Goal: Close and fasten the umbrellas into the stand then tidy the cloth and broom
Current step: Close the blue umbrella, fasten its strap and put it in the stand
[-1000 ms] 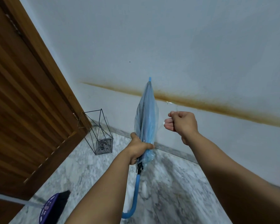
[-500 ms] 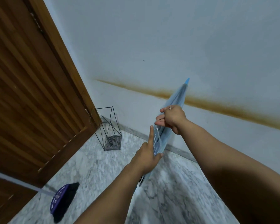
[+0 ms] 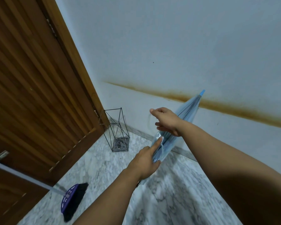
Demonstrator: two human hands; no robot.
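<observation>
With the left hand (image 3: pixel 144 163) gripping the folded umbrella (image 3: pixel 173 135), forefinger pinning its folds, and the right hand (image 3: pixel 166 121) pinching the clear strap (image 3: pixel 149 122) above the floor, a slip could have let the canopy unfurl.

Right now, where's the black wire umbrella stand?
Head view, left of centre: the black wire umbrella stand sits on the marble floor in the corner by the wooden door.

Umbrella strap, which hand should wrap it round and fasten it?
Right, probably. The right hand already pinches the clear strap above the folds, while the left hand grips the umbrella, its forefinger pressed along the canopy, steadying it.
</observation>
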